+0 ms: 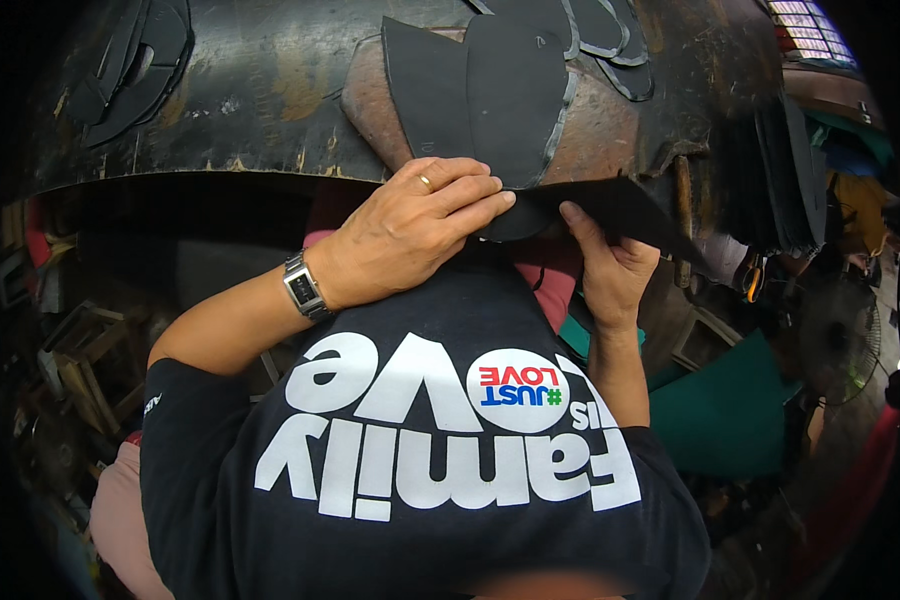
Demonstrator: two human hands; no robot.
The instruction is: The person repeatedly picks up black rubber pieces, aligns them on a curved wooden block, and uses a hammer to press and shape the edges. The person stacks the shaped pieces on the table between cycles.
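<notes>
My left hand (410, 225) presses its fingers together on the near edge of a black cut sheet piece (515, 95), at the edge of the work table (260, 110). Its thumb is hidden. On the right, my right hand (615, 265) pinches a black flap (625, 215) between thumb and fingers; the flap sticks out to the right over the table edge. Whether the flap belongs to the same piece, I cannot tell. A second black panel (420, 85) lies alongside, over a worn brown slab (595, 130).
Curved black cut-outs (140, 70) lie at the far left, and black strips with pale edges (610, 45) at the far right. A wooden handle (682, 205) stands by the right edge, near hanging black sheets (785, 180) and orange-handled scissors (754, 278). A fan (845, 335) stands beyond.
</notes>
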